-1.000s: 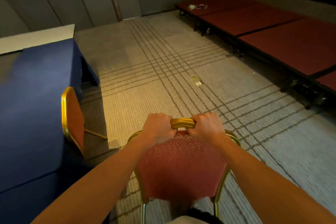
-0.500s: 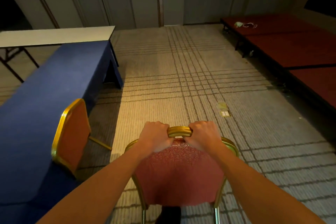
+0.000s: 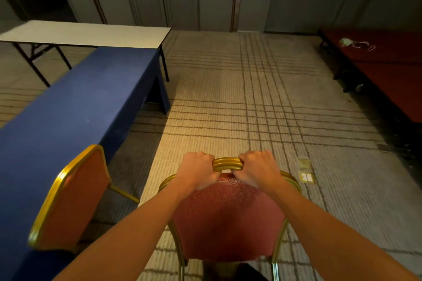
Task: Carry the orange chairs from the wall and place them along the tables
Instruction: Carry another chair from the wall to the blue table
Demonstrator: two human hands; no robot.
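Gold handle (image 3: pixel 228 164) between my fists: left hand (image 3: pixel 198 170), right hand (image 3: pixel 258 169) both wrapped round it, orange chair (image 3: pixel 228 217) below them. I'd swing it left toward blue table (image 3: pixel 75 109), clear of placed chair (image 3: pixel 70 196), legs level.

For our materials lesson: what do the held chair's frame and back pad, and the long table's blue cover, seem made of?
The chair frame looks like metal, glossy gold: ridged, with bright highlights. The back pad seems upholstery fabric, matt red, with a swirl pattern. The blue cover is probably matt cloth: it hangs draped, parting at the corner.
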